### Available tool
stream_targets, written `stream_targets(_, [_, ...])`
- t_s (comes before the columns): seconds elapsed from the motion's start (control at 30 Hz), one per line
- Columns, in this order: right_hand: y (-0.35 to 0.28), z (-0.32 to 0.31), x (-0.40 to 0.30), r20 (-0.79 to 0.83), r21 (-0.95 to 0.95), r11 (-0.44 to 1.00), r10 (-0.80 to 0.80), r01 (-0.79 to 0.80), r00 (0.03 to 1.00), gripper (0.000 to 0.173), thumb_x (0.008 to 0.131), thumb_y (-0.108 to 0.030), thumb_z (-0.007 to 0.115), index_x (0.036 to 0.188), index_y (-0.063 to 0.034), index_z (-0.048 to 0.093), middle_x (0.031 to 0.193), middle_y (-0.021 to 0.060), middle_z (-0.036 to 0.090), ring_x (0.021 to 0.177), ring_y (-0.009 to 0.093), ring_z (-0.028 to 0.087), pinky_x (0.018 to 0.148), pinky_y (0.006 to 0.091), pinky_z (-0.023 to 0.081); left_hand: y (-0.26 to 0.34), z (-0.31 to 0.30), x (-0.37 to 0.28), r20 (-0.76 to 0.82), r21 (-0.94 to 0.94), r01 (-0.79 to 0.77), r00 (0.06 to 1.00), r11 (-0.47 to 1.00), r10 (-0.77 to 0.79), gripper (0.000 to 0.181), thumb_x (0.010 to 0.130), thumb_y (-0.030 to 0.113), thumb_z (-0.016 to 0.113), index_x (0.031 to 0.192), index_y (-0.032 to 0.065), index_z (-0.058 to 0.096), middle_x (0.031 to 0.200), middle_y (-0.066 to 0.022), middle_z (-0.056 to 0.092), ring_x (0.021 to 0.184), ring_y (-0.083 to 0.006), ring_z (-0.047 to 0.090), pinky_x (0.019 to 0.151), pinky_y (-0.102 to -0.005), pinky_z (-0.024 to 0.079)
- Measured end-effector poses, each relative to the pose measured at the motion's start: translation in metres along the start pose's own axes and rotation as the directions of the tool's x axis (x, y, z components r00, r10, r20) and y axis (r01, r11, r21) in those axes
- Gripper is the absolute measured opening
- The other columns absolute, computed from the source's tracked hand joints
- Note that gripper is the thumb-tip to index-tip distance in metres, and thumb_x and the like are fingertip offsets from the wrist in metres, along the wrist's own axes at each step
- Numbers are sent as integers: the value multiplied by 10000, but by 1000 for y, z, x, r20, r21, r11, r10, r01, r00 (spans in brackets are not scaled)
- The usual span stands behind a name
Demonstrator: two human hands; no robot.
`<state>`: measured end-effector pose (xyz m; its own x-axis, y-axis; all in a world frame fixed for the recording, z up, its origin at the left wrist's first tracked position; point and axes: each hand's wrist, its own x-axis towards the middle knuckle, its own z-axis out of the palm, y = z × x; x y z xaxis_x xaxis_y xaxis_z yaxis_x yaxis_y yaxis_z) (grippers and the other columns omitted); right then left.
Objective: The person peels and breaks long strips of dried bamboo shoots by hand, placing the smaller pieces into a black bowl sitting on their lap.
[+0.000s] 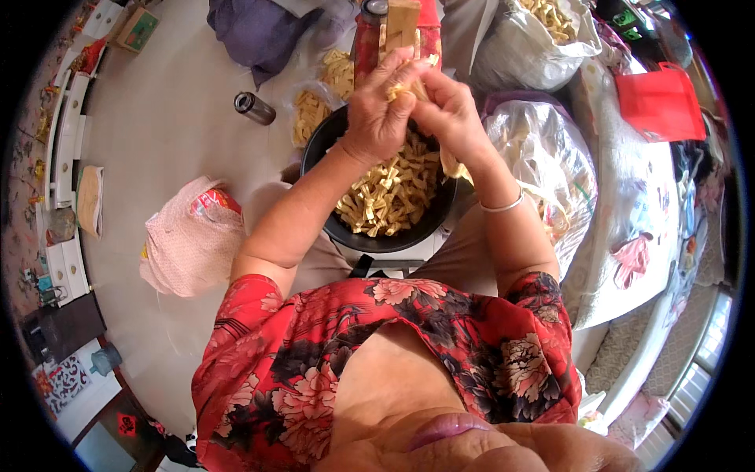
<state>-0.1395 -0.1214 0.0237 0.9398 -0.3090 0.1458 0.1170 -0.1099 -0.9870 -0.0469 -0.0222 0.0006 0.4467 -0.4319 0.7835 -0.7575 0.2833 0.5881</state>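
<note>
My left hand [380, 115] and my right hand [451, 115] meet above a black round basin [383, 243]. Both pinch a small gold-coloured folded paper piece [400, 91], largely covered by my fingers. Below them, the basin holds a heap of similar folded gold pieces [383, 197], fanned at the ends and narrow in the middle. It sits between my knees. Just beyond my fingertips a wooden block [403, 26] stands against a red patterned surface [430, 35]. A strip of pale yellow material [454, 165] hangs by my right wrist.
Plastic bags of flat yellow pieces [309, 115] lie beyond the basin. A dark tumbler [255, 108] stands on the floor, near a pink cloth bundle [189, 242]. To the right are a clear plastic bag [545, 153], a filled white sack [519, 53] and a red bag [660, 103].
</note>
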Motion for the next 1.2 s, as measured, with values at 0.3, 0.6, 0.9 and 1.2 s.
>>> stream_targets(0.3, [13, 10, 13, -93, -284, 955, 64, -88, 994, 188, 878, -187, 526, 891, -6, 572, 608, 68, 580, 538, 191, 572, 496, 307, 447, -6, -21, 3, 436, -437, 804, 582, 403, -687, 368, 779, -14, 407, 1120, -50, 540, 1073, -143, 566, 1016, -191, 538, 881, -304, 438])
stream_targets(0.6, [19, -11, 13, 535, 476, 538, 451, -696, 714, 239, 842, -258, 525, 733, -49, 567, 431, -71, 268, 347, 57, 220, 371, 236, 249, -5, -30, 4, 239, -37, -21, 971, 999, 29, 101, 689, -41, 427, 737, 7, 502, 773, -130, 588, 589, -231, 593, 567, -311, 479])
stream_targets(0.9, [-2, -1, 8, 53, -120, 986, 120, -113, 991, 144, 781, -89, 642, 883, -2, 590, 645, -16, 547, 574, 29, 473, 490, 194, 375, -1, -23, -1, 119, 106, 464, 872, 880, -474, 33, 790, 38, 479, 812, 24, 499, 619, -87, 545, 572, -166, 533, 539, -302, 434])
stream_targets(1.2, [18, -15, 13, 277, 545, 744, 274, -386, 921, 147, 867, -176, 582, 909, -36, 597, 600, -83, 383, 486, 12, 299, 411, 162, 242, -13, -28, 6, 131, 242, 248, 950, 938, -285, 113, 723, 25, 650, 766, 26, 546, 608, -48, 562, 528, -132, 507, 514, -266, 432])
